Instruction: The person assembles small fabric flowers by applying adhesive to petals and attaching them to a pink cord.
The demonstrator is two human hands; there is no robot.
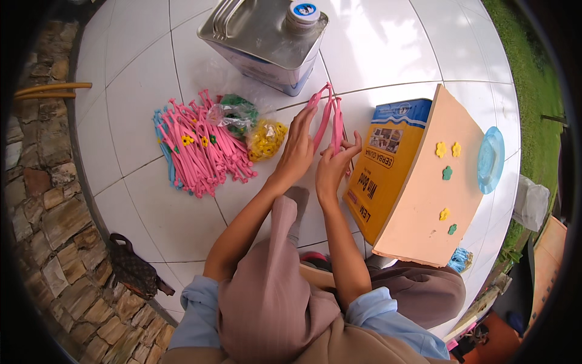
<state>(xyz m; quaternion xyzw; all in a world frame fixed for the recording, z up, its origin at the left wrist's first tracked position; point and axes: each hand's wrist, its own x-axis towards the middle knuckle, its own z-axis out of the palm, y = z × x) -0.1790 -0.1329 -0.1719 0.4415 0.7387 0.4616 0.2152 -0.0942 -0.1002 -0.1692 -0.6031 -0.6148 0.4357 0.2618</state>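
In front of me, several slim pink plastic straps with knobbed ends stand up between my hands. My left hand pinches some of them from the left, its fingers pointing away from me. Slightly nearer, my right hand closes its thumb and fingers on the lower part of the straps. To the left lies a pile of similar pink straps, with blue straps beneath its left side. Small yellow and green flower pieces show among them. Beside the pile are plastic bags of green pieces and yellow pieces.
A metal can with a white cap stands beyond the pile. On the right, a yellow can supports a peach board bearing yellow and green flowers. A blue dish sits past it. A brown bag lies left, by the stone paving.
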